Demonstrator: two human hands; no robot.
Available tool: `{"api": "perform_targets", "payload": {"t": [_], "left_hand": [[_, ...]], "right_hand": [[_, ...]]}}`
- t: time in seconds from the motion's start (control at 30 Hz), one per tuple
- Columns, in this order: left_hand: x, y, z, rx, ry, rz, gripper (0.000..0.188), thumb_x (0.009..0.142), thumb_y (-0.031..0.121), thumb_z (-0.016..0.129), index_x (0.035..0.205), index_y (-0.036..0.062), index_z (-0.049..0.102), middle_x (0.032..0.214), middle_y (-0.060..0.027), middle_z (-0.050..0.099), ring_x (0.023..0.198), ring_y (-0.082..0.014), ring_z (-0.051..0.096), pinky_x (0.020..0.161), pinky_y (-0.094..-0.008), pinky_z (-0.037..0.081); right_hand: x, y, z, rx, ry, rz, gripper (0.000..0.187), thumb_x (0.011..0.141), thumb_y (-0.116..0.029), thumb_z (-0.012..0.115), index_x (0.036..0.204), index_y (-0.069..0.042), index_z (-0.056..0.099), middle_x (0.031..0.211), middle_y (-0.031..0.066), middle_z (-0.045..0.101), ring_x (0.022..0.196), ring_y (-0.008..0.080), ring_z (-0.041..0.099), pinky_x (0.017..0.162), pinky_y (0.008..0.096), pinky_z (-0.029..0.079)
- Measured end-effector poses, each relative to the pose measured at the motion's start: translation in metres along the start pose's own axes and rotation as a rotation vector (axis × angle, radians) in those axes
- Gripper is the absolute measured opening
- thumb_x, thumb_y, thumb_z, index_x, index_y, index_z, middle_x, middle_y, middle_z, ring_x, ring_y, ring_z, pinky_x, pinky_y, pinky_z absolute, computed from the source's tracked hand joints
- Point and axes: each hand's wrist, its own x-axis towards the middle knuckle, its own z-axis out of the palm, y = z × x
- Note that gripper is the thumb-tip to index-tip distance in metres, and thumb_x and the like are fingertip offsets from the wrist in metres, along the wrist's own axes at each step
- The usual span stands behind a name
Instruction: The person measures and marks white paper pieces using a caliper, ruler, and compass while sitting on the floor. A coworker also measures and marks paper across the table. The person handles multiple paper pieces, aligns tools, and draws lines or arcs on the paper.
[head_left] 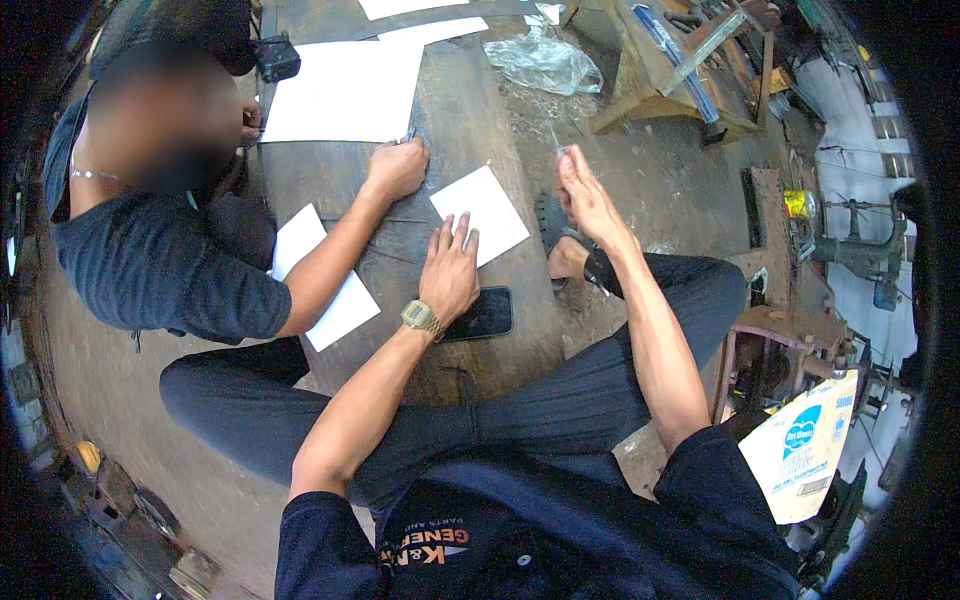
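My left hand (pixel 452 268) lies flat on a small white paper sheet (pixel 492 215), its fingers stretched over the sheet's near left part. A dark phone (pixel 482 313) sits on the wooden bench top (pixel 440 375), right beside my left wrist. My right hand (pixel 592 203) is raised past the bench's right edge, apart from the paper. Its fingers close round a slim pointed tool (pixel 557 140), whose thin tip sticks out beyond the thumb. Whether it is a knife or a pen I cannot tell, as the grip hides most of it.
At the left, a co-worker's hand (pixel 400 168) holds a small tool at the edge of a large white sheet (pixel 340 95). Another white sheet (pixel 345 305) lies under that arm. Clear plastic (pixel 545 62), a metal frame (pixel 690 65) and a printed paper sack (pixel 800 450) stand around.
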Motion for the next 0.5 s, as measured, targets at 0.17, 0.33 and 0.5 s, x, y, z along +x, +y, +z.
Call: {"api": "perform_targets", "payload": {"t": [0.17, 0.33, 0.5], "left_hand": [[-0.011, 0.017, 0.009, -0.051, -0.062, 0.063, 0.053, 0.079, 0.008, 0.059, 0.131, -0.0041, 0.053, 0.147, -0.024, 0.042, 0.139, -0.0399, 0.037, 0.116, -0.0521, 0.03], [-0.006, 0.012, 0.013, -0.033, -0.052, -0.003, 0.056, 0.079, 0.01, 0.059, 0.133, -0.0039, 0.052, 0.146, -0.0233, 0.043, 0.137, -0.0393, 0.039, 0.116, -0.052, 0.03], [0.0, 0.004, 0.013, 0.013, -0.032, -0.025, 0.059, 0.08, 0.011, 0.06, 0.138, -0.0003, 0.049, 0.148, -0.0219, 0.042, 0.139, -0.0381, 0.037, 0.117, -0.0502, 0.03]], "right_hand": [[-0.002, 0.021, 0.017, 0.282, -0.181, 0.167, 0.043, 0.105, -0.05, 0.043, 0.092, -0.011, 0.053, 0.073, -0.0042, 0.044, 0.061, 0.0062, 0.039, 0.05, 0.024, 0.033], [-0.012, 0.04, 0.039, 0.189, -0.308, 0.277, 0.046, 0.105, -0.042, 0.045, 0.078, -0.007, 0.058, 0.051, -0.0034, 0.038, 0.044, 0.0104, 0.038, 0.042, 0.0299, 0.032], [-0.028, 0.05, 0.061, 0.276, -0.289, 0.335, 0.041, 0.106, -0.038, 0.044, 0.086, -0.005, 0.056, 0.058, -0.0008, 0.047, 0.047, 0.0096, 0.043, 0.042, 0.0274, 0.033]]}}
